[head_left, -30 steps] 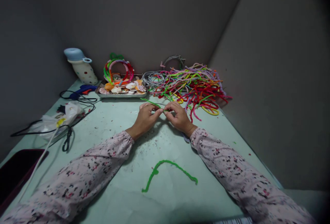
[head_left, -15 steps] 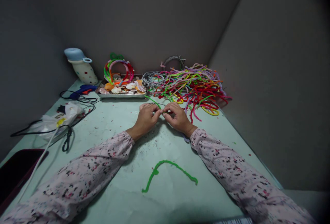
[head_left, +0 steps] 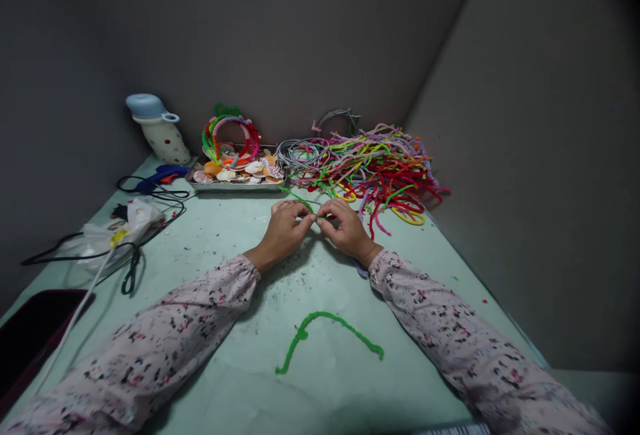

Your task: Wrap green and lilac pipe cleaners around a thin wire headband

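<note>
My left hand (head_left: 289, 228) and my right hand (head_left: 345, 227) meet over the middle of the table, fingertips pinched close together. Between them they grip a green pipe cleaner (head_left: 297, 197), whose free end sticks up and to the left past my left fingers. A thin grey wire (head_left: 314, 203) arcs behind the fingertips; how the pipe cleaner sits on it is hidden by my fingers. Nearer to me, a second green pipe cleaner (head_left: 327, 315) lies bent on the table, apart from both hands.
Colourful pipe cleaners (head_left: 380, 161) are heaped at the back right, beside coiled grey wire (head_left: 300, 153). A metal tray (head_left: 240, 186) holds seashells and wrapped rings (head_left: 233, 138). To the left are a bottle (head_left: 163, 131), black cable (head_left: 135, 261), a plastic bag (head_left: 140, 218) and a dark phone-like object (head_left: 40, 335).
The free end of the green pipe cleaner has shifted slightly up and to the left. My hands stay in nearly the same place.
</note>
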`<state>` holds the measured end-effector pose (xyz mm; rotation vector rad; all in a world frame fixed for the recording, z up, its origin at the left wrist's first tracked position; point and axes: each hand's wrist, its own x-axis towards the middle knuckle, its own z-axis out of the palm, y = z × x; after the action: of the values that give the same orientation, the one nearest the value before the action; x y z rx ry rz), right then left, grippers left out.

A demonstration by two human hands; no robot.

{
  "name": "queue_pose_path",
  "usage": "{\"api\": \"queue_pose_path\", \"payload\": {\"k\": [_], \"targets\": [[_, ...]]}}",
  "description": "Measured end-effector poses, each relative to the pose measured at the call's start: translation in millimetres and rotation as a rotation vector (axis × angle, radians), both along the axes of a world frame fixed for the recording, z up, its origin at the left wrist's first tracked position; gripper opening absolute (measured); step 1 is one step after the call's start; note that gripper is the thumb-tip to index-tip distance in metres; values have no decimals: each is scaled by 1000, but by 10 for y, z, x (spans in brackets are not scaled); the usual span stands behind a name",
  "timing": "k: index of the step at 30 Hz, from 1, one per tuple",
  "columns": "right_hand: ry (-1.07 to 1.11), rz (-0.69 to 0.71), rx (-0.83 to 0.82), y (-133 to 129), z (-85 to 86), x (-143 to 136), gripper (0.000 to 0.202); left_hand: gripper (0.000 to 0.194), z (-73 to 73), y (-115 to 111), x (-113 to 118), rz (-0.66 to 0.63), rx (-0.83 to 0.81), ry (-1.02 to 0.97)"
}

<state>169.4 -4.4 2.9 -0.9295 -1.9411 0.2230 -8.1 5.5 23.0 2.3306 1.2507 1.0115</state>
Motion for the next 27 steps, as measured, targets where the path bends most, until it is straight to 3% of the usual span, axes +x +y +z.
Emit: {"api": "queue_pose_path", "payload": {"k": [12, 22, 27], "targets": [[-1, -11, -1, 23, -26, 0, 3, 17, -34, 4, 0, 12, 15, -17], [64, -75, -45, 18, -19, 12, 4, 11, -30, -51, -8, 45, 204, -92], [59, -78, -39, 22, -23, 9, 4, 3, -28, -48, -11, -15, 238, -82]]}}
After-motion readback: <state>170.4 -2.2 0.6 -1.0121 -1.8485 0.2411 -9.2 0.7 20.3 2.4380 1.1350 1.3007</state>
